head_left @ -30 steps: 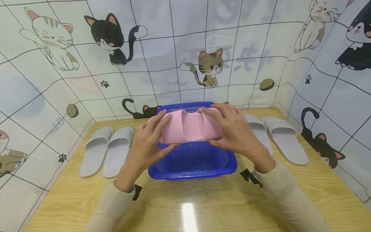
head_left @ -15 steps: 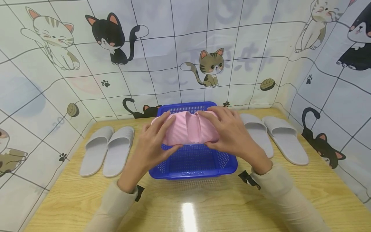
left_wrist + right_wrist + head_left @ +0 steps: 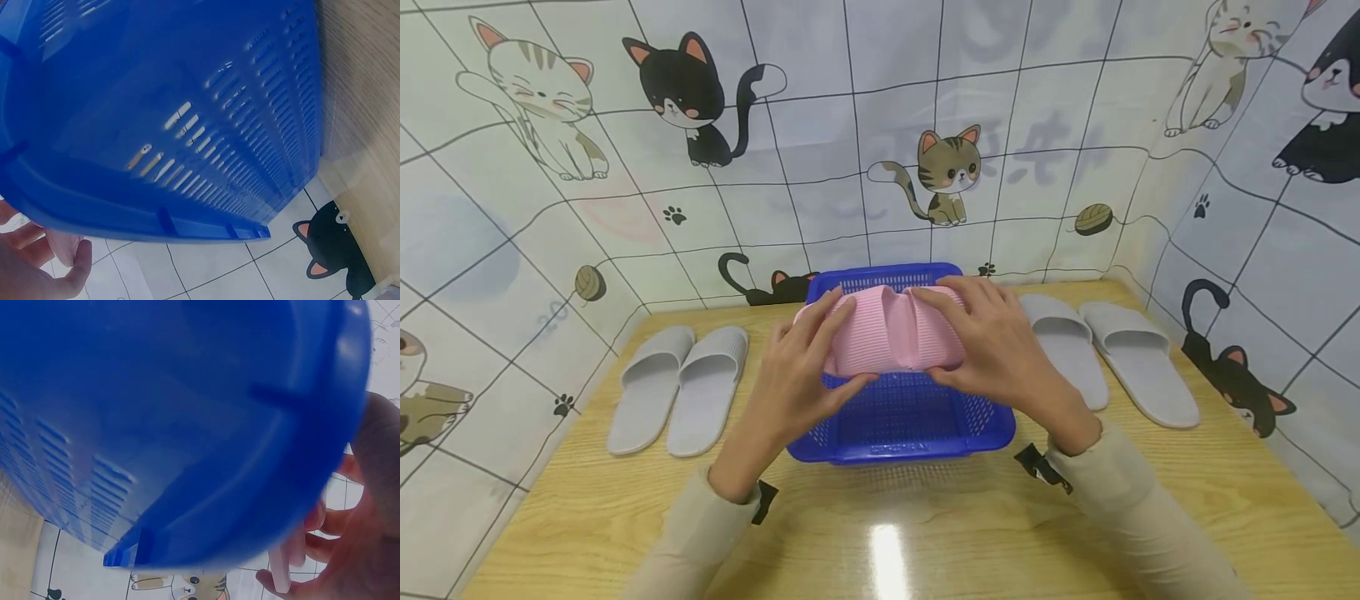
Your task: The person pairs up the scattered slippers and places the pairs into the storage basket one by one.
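Note:
A pair of pink slippers [image 3: 859, 333] with ribbed uppers is held level over the blue basket [image 3: 898, 452], in the head view. The two uppers lie end to end, and their openings face each other across a narrow gap. My left hand [image 3: 793, 367] grips the left end, thumb along the near side and fingers over the far side. On the other end, my right hand [image 3: 996, 337] holds in the same way. Both wrist views are mostly filled by the basket's outer wall [image 3: 156, 125], with a bit of the pink slippers [image 3: 281, 565] showing past its rim.
Two pale grey slippers [image 3: 651, 392] stand left of the basket on the wooden table [image 3: 820, 542]. Another grey pair [image 3: 1142, 362] stands to its right, partly behind my right hand. A wall covering with cat drawings [image 3: 951, 175] closes off the back and sides.
Over the first half second my hands come closer together, and the gap between the two pink uppers narrows. Since then the hold looks nearly still. The basket and grey slippers stay put.

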`<state>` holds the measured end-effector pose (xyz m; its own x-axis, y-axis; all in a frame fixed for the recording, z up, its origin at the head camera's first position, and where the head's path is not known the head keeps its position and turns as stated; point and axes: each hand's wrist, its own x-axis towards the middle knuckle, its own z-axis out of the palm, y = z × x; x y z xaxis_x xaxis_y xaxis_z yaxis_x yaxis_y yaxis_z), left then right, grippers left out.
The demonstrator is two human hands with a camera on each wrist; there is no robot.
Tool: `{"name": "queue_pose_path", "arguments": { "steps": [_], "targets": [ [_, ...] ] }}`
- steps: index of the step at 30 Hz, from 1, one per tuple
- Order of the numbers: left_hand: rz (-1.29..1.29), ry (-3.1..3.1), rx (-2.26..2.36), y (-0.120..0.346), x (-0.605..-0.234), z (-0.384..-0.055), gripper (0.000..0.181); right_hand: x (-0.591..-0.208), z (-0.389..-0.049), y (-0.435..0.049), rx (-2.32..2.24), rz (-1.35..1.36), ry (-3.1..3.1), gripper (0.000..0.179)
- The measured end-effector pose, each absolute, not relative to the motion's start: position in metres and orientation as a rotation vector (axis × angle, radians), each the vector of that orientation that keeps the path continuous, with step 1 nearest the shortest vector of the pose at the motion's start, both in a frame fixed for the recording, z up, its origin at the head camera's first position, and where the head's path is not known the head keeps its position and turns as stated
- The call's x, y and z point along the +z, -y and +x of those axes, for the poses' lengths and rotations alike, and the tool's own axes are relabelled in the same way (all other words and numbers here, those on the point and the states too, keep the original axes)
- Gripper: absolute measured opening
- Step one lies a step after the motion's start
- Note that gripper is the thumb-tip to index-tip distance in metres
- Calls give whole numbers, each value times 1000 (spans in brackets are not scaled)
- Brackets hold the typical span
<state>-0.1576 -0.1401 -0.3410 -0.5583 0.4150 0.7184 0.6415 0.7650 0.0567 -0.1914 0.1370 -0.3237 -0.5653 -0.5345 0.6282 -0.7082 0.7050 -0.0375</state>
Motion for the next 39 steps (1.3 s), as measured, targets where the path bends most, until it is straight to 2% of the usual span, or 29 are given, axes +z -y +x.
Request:
{"name": "queue_pose_path", "arguments": {
  "steps": [25, 30, 33, 36, 39],
  "targets": [
    [-903, 2223, -505, 136, -339, -157, 102, -321, -186, -134, 400, 933, 2391, 108],
    [-885, 2170, -771, 149, -330, -158, 87, -319, -188, -138, 470, 864, 2458, 104],
    [-789, 2210, -1006, 165, -324, -162, 73, -316, -191, -139, 525, 833, 2506, 105],
    [-583, 2350, -1227, 183, -323, -169, 59, -311, -195, -138, 554, 815, 2583, 105],
    [-348, 2606, -1371, 197, -327, -176, 61, -303, -197, -133, 549, 781, 2681, 104]
  ]
}}
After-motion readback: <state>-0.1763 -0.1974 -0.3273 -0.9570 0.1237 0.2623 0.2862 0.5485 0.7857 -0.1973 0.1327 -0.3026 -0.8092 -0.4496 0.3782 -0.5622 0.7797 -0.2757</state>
